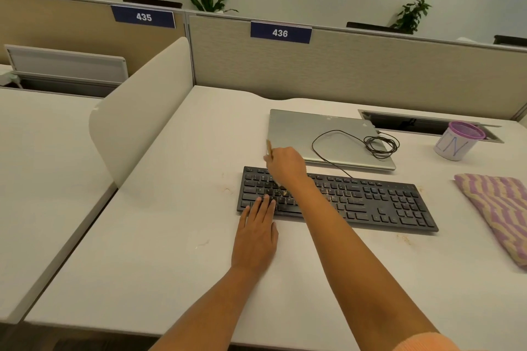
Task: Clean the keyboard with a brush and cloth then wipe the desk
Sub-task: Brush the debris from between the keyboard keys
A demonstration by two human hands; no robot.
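The surface (176,236) is one pale white desktop, bounded at the back by a beige partition (370,71) carrying two blue number plates, "435" and "436". Faint brownish marks show on it left of the keyboard and near the keyboard's front right corner.

One black full-size keyboard (379,202) lies flat at centre right, angled slightly, its right end nearer the camera. Tan crumbs are scattered over the left-centre keys; the right key blocks look clean.

One closed silver laptop (302,128) lies just behind the keyboard, with one black cable (379,144) coiled on its lid and running down to the keyboard.

One folded cloth (496,208), striped purple and tan, lies right of the keyboard, apart from it — its right side is cut off by the frame edge.

One white cup (453,147) with a purple rim stands behind the cloth, near a cable slot.

Two hands are in view. The left hand (256,236) lies flat and released, palm down, fingertips on the keyboard's front left keys. The right hand (286,165) is clenched on one brush (269,148) above the upper left keys. Only the thin handle end shows above the fist — the bristle end at the keys is blurred and hard to make out.
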